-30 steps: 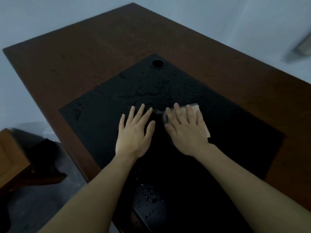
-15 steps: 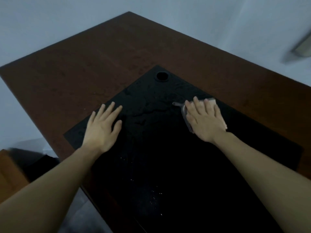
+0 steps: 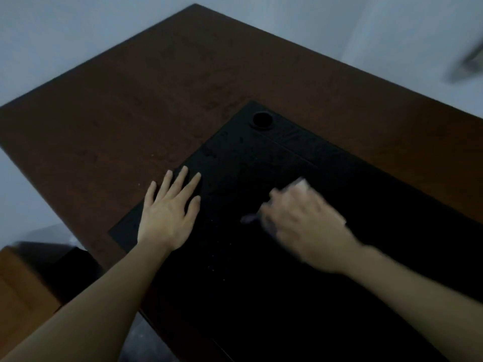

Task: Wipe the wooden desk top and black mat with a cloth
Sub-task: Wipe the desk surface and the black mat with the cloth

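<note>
FREE: I see bare wooden desk top (image 3: 162, 95) beyond and left of the black mat (image 3: 352, 205), open mat toward its far corner | OBSTACLES: left hand (image 3: 167, 215) flat on the mat's left edge; right hand (image 3: 303, 226), blurred, over cloth (image 3: 300, 183) mid-mat; round hole (image 3: 262, 119) near the far corner

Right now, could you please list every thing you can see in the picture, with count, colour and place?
desk: one, brown wood, fills most of the view
mat: one, black, on the desk's near right part
round hole: one, black, at the mat's far corner
cloth: one, pale, blurred, under the right hand
cabinet: one, brown, low at left
left hand: flat on the mat's left edge
right hand: blurred, on the cloth
</note>
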Demonstrator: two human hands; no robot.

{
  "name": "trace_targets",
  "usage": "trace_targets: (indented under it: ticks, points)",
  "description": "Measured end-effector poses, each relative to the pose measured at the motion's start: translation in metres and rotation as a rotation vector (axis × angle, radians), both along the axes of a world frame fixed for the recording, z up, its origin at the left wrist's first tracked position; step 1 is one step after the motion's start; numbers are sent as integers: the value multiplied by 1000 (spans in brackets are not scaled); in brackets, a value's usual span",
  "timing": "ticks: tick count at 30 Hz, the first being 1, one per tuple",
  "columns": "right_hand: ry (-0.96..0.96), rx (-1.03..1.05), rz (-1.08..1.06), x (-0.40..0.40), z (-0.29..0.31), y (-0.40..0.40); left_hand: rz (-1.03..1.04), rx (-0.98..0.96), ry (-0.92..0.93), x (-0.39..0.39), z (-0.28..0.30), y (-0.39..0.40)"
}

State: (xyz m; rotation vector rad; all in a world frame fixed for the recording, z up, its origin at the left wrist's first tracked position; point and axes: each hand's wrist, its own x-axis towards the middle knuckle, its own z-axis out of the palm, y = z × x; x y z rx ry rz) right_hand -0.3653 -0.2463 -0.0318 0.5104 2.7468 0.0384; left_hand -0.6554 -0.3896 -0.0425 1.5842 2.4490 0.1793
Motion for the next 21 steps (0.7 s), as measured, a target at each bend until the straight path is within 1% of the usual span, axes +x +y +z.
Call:
trace_targets:
  ticks: [1, 2, 3, 4, 5, 6, 7, 8, 10, 12, 14, 16, 17, 18, 19, 20, 21]
  points:
    - [5, 40, -122, -5, 2, 26, 2, 4, -7, -1, 0, 0]
    - [63, 19, -260, -7, 3, 51, 3, 7, -14, -1, 0, 0]
    - [97, -9, -403, -9, 5, 73, 1, 9, -20, -2, -1, 0]
    - [66, -83, -516, -16, 8, 87, -3, 10, -24, -2, -1, 1]
    - [69, -160, -614, -27, 9, 92, -7, 15, -26, -2, -1, 1]
    - [79, -169, -660, -41, 8, 88, -11, 22, -27, -3, -2, 2]
    - [82, -148, -659, -57, 7, 74, -12, 25, -29, -3, -2, 1]
    - [95, -99, -597, -71, 5, 53, -11, 25, -32, -3, -2, 1]
    - [136, -41, -368, -86, 1, 2, -6, 21, -31, -1, 0, 1]
    - [182, -62, -186, -81, 2, -40, -1, 13, -26, 1, 2, 1]
    - [139, -131, -64, -62, 4, -56, 2, 13, -23, 2, 3, 1]
    - [127, -152, 30, -43, 5, -41, 7, 9, -25, 2, 3, 0]
    - [117, -134, 28, -39, 5, -28, 8, 8, -29, 1, 3, 0]
    - [69, -99, -22, -37, 6, -12, 8, 11, -37, 1, 3, 0]
    - [64, -34, -85, -38, 7, 7, 8, 19, -43, 1, 3, 0]
    - [38, -41, -180, -39, 9, 26, 7, 30, -48, 1, 3, 1]
    - [63, -41, -261, -42, 6, 45, 11, 38, -44, 1, 1, 0]
